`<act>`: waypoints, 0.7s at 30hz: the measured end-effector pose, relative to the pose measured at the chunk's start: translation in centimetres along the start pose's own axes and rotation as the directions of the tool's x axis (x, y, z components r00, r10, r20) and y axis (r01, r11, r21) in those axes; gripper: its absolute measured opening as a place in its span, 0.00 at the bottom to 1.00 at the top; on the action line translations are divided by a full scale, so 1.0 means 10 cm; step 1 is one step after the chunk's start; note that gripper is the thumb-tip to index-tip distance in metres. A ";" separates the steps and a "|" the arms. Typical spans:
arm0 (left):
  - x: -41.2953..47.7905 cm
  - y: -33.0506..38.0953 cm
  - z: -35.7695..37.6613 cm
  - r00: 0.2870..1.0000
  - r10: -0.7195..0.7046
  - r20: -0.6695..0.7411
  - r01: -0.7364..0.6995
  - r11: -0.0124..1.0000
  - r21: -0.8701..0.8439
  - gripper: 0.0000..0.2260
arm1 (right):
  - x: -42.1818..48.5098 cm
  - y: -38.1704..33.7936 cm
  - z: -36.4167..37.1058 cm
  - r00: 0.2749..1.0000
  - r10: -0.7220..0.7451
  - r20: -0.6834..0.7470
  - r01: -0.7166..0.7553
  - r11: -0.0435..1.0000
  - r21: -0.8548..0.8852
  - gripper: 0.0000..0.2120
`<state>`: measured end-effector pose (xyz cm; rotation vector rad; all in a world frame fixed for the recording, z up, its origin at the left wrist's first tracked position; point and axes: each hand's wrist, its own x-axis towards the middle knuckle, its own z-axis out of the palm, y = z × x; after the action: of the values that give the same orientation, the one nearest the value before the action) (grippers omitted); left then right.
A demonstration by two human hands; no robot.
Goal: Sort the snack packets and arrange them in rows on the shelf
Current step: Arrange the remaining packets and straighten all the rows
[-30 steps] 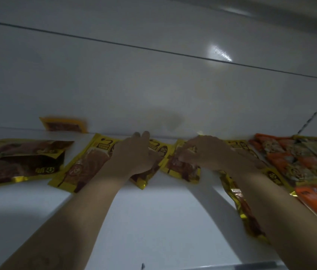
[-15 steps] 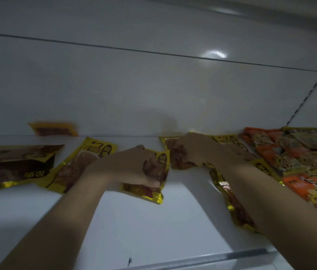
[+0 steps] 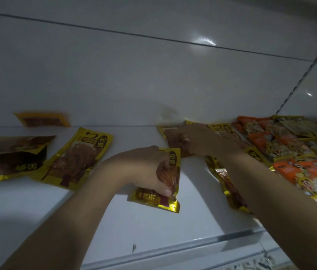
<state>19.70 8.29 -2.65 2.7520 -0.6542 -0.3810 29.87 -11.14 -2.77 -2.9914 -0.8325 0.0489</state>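
My left hand (image 3: 146, 168) grips a yellow snack packet (image 3: 165, 191) near the middle of the white shelf (image 3: 27, 211), lifted a little toward me. My right hand (image 3: 198, 140) holds a second yellow packet (image 3: 170, 136) close to the back wall. Another yellow packet (image 3: 77, 158) lies flat to the left, and a darker yellow-edged packet (image 3: 7, 154) lies at the far left. Under my right forearm a long yellow packet (image 3: 225, 182) lies lengthwise. Several orange packets (image 3: 290, 152) are spread at the right.
A small yellow packet (image 3: 42, 119) stands against the white back wall (image 3: 153, 75). The shelf's metal front edge (image 3: 173, 248) runs across the bottom. A slotted upright (image 3: 293, 88) marks the shelf's right end.
My left hand has closed round a yellow packet and drawn it away from the back wall toward me. My right hand has taken hold of the packet beside it.
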 end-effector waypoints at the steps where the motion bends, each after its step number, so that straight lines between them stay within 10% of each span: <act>1: -0.02 0.06 0.02 1.000 0.020 -0.001 -0.020 1.000 0.018 0.30 | -0.05 0.02 -0.03 0.999 0.019 -0.036 -0.016 0.997 0.073 0.21; 21: 0.11 1.18 0.72 0.935 -0.151 -0.321 0.191 0.977 0.095 0.26 | -1.63 0.56 -0.14 0.980 0.095 0.177 -0.100 0.995 0.022 0.22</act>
<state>13.67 -3.87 -5.59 2.9065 -0.3687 0.0673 18.86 -24.44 -1.23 -3.0300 -0.6904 0.3302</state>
